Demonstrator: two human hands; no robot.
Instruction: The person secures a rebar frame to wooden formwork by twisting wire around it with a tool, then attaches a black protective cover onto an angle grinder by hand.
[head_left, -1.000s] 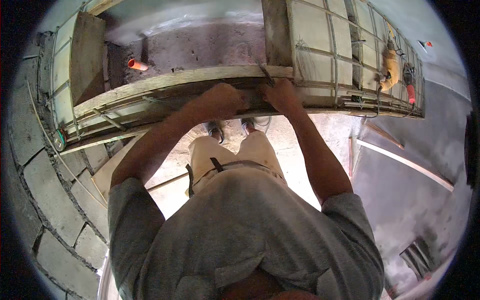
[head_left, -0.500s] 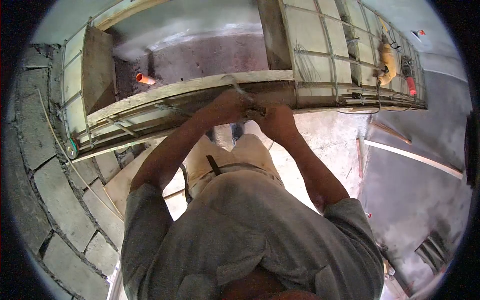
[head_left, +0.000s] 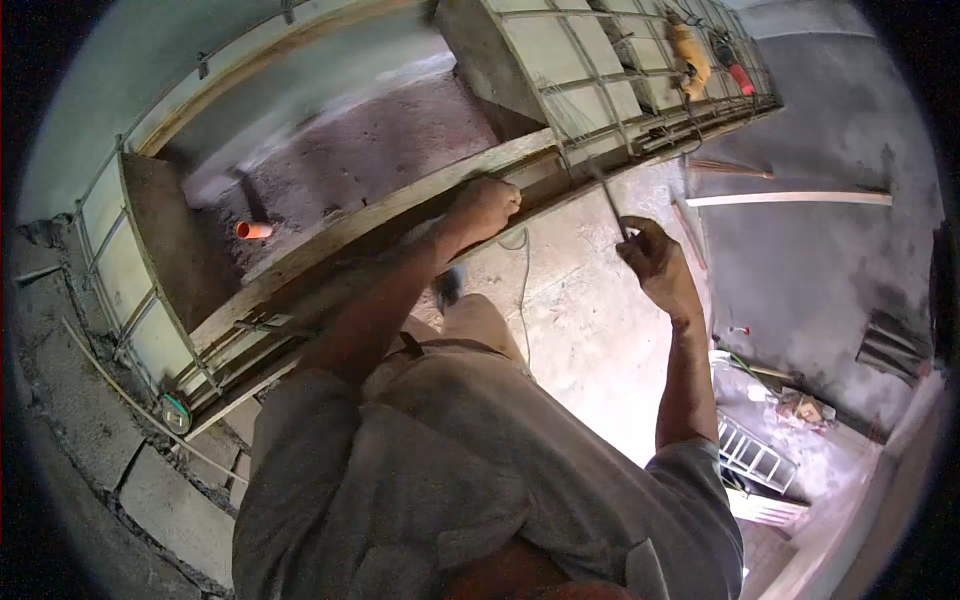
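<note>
1. Left hand (head_left: 484, 212): I see it curled beside the timber board (head_left: 400, 213); I cannot tell whether it grips anything.
2. Right hand (head_left: 655, 262): now separated from the left, it pinches the thin rod (head_left: 611, 204); I judge two-handed work interrupted.

Rebar-gridded counter (head_left: 592, 102) — yellow power tool (head_left: 690, 58), red-ended tool (head_left: 739, 78) atop.
</note>
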